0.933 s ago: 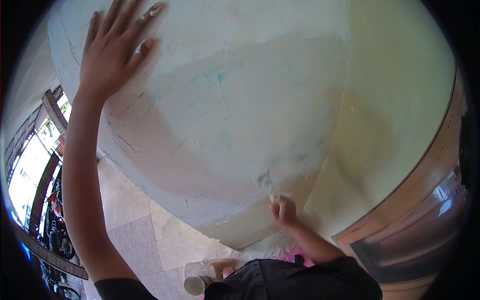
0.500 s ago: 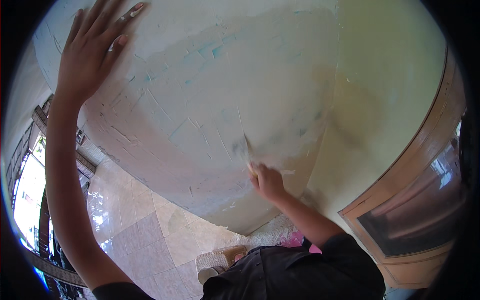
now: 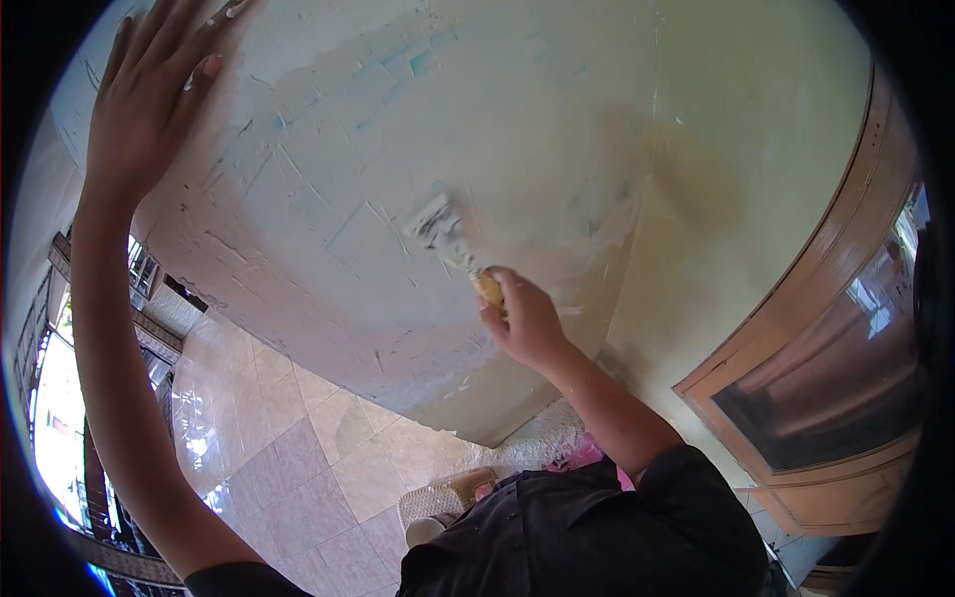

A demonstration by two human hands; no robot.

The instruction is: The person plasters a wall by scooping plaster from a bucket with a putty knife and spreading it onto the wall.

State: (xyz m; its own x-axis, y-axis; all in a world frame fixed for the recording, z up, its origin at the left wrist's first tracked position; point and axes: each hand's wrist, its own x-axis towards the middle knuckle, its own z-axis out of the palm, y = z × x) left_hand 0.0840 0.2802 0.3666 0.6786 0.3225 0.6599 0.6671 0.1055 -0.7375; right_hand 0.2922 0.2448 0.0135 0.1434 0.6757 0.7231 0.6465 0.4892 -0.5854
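Observation:
My right hand [image 3: 527, 316] is closed round the yellowish handle of a putty knife [image 3: 453, 244]. Its wide blade is smeared with whitish and dark filler and is turned flat toward me, at or close to the wall; whether it touches I cannot tell. The wall [image 3: 398, 129] has patchy pale filler, ridges, scratches and blue-green marks. Up at the left, my left hand [image 3: 134, 124] lies flat on the wall with fingers spread. White smears show on its fingers, and the topmost fingertips reach the picture's edge.
A yellow-green wall [image 3: 756, 149] meets the patched one at a corner on the right. Beyond it stands a wood-framed dark panel [image 3: 816, 418]. Below lie a tiled floor [image 3: 288, 478], a woven-looking tan object [image 3: 443, 497], white debris [image 3: 537, 438] and something pink. Bright railings [image 3: 60, 398] are at the left.
The putty knife has moved up and left, and its blade has turned from edge-on to showing its broad face. My left hand stays flat on the wall; the whole view has shifted slightly.

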